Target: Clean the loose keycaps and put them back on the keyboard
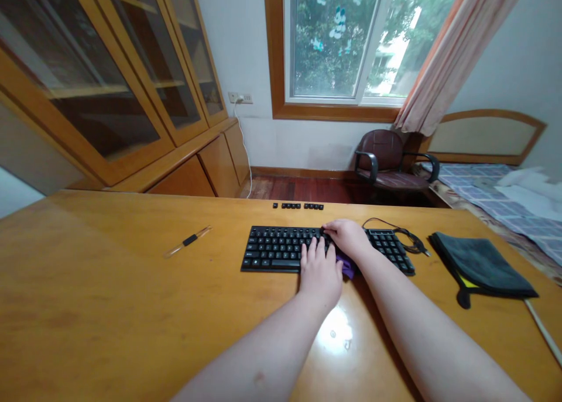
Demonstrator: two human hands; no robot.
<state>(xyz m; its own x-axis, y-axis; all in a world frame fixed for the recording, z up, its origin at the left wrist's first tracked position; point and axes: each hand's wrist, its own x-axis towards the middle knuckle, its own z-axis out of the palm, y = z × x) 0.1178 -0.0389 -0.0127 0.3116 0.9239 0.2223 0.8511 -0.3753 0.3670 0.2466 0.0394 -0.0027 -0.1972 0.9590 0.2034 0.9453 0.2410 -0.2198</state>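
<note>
A black keyboard lies on the wooden desk, its cable coiled at its far right. My left hand rests on the keys near the front edge, fingers spread flat. Closed over the upper key rows, my right hand grips a purple thing whose end shows under the wrist. Several loose black keycaps sit in a row at the desk's far edge.
A clear stick with a black band lies left of the keyboard. Folded dark cloths sit at the right. Beyond the desk are a brown armchair, a bed and glass-door cabinets.
</note>
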